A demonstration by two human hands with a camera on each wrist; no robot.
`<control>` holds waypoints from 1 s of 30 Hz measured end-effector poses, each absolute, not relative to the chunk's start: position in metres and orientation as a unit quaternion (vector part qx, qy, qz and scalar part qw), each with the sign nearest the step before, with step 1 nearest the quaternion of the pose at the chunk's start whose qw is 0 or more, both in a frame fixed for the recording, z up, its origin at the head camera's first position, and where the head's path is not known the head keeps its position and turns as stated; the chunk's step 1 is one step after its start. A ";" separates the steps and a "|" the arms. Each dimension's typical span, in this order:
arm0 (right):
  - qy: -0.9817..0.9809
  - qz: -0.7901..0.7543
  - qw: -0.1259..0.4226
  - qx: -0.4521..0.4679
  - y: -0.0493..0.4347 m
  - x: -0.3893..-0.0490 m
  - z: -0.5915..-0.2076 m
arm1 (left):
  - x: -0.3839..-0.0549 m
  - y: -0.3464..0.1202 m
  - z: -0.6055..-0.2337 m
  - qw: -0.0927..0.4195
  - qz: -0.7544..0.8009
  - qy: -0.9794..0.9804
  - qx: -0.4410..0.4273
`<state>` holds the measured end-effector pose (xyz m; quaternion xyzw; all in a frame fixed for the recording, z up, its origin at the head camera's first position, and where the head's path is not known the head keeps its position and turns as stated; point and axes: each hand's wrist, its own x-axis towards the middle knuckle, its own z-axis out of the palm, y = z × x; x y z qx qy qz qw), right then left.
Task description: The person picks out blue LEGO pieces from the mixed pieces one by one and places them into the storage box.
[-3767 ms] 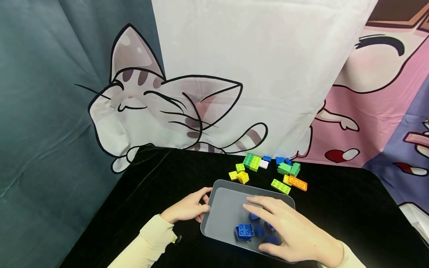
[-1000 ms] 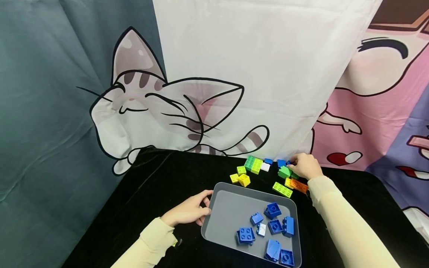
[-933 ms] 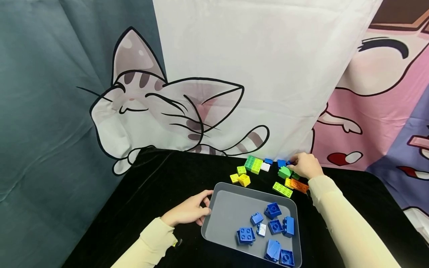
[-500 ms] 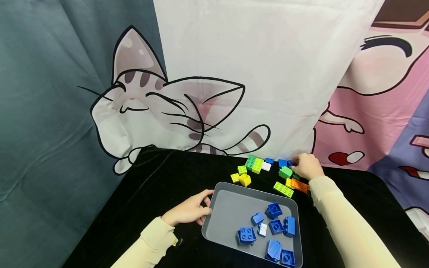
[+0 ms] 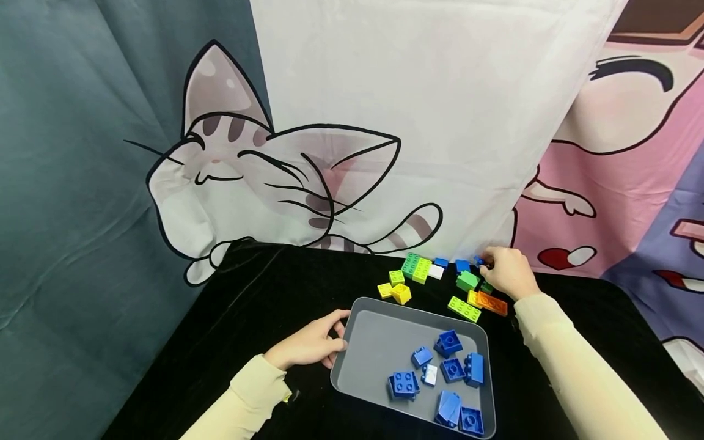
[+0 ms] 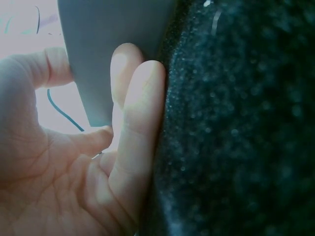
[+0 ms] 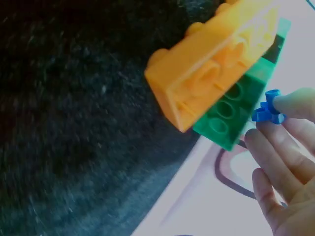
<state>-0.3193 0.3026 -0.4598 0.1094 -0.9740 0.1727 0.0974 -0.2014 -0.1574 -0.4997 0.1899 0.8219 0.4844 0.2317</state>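
Observation:
My left hand point(image 5: 310, 342) grips the left edge of a grey tray point(image 5: 368, 342); up close in the left wrist view, its fingers point(image 6: 142, 103) lie against the tray's outer wall point(image 6: 98, 64). At the back of the table, my right hand point(image 5: 508, 272) pinches a small blue toy brick point(image 7: 268, 109) between thumb and fingers. In the head view that brick mostly hides behind the fingertips. Below the hand lie an orange brick point(image 5: 492, 304) and a green brick point(image 5: 468, 281). Several blue bricks point(image 5: 404, 385) and a small white-faced one point(image 5: 430, 374) sit in the tray.
Several yellow and green bricks point(image 5: 401, 294) lie behind the tray on the black cloth point(image 5: 264, 293). A lime brick point(image 5: 464, 309) is just past its far rim. Blue point(image 5: 462, 266) and white point(image 5: 436, 272) bricks stand near the printed curtain point(image 5: 352, 183) at the back.
From over the tray, my right hand has gone to the back right; more blue bricks now show in the tray. Lately it has raised a small blue brick slightly. My left hand stays put.

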 end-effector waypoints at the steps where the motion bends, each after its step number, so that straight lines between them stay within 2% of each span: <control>1: -0.972 0.173 0.110 0.114 0.302 -0.317 -0.457 | -0.201 -0.158 -0.499 0.232 0.484 0.822 0.190; 11: -0.949 0.152 0.228 0.156 0.293 -0.284 -0.436 | -0.202 -0.157 -0.499 0.228 0.477 0.827 0.191; 21: -0.932 0.165 0.264 0.188 0.284 -0.235 -0.428 | -0.201 -0.157 -0.502 0.227 0.475 0.829 0.189; 30: -0.919 0.170 0.267 0.235 0.263 -0.191 -0.429 | -0.201 -0.157 -0.501 0.228 0.476 0.828 0.192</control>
